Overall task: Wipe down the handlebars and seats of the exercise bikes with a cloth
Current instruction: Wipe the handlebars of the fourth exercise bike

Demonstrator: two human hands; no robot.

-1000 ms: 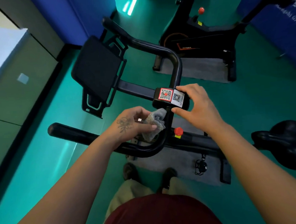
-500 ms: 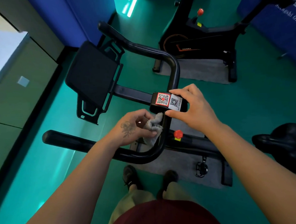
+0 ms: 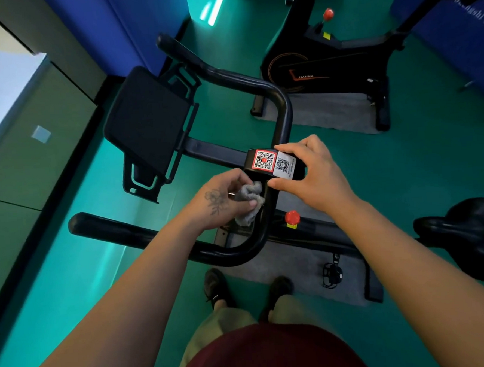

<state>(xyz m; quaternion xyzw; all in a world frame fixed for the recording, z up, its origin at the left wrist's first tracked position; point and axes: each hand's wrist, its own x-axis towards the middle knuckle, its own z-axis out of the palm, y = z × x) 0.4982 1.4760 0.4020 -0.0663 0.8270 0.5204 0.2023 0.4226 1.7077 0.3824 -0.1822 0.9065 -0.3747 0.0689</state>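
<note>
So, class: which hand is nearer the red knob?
Roughly equal, perhaps right. The right hand is above the red knob; the left hand, holding the cloth, is to its left.

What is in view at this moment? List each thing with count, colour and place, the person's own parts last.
Handlebar: one, black, centre, looping round both hands.
Label block: one, black with two code stickers, mid-handlebar.
Cloth: one, grey, bunched against the handlebar below the block.
Tablet holder: one, black, left of centre.
Red knob: one, on the frame below the hands.
Seat: one, black, right edge.
Second bike: one, black, top right, on a grey mat.
Floor: green.
Left hand: grips the cloth.
Right hand: holds the label block.
Shoes: two, dark, bottom centre.
</note>
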